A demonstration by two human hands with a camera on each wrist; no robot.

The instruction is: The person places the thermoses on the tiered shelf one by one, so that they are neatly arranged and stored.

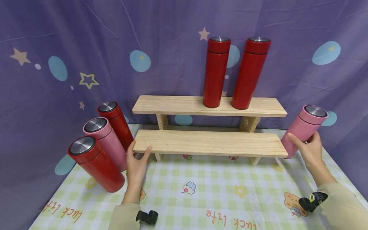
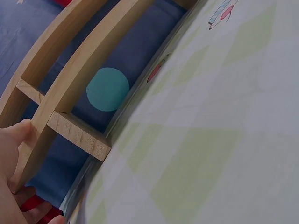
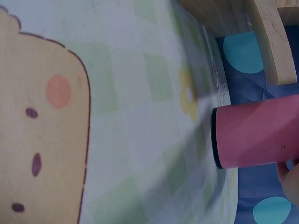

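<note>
At the left end of the lower board of a two-tier wooden shelf (image 1: 210, 142), my left hand (image 1: 136, 167) grips the edge. In the left wrist view its thumb lies on the board and its fingers curl below. My right hand (image 1: 311, 150) holds a pink thermos (image 1: 306, 126) beside the shelf's right end. The thermos has a silver lid and leans in the head view; whether its base touches the cloth I cannot tell. In the right wrist view only part of the right hand (image 3: 292, 184) shows, behind the pink thermos (image 3: 257, 133).
Two tall red thermoses (image 1: 217, 72) (image 1: 251, 73) stand on the upper board. Left of the shelf stand a red thermos (image 1: 96, 164), a pink thermos (image 1: 106, 143) and another red thermos (image 1: 116, 124). A checked cloth (image 1: 212, 188) covers the table; a purple curtain (image 1: 172, 28) hangs behind.
</note>
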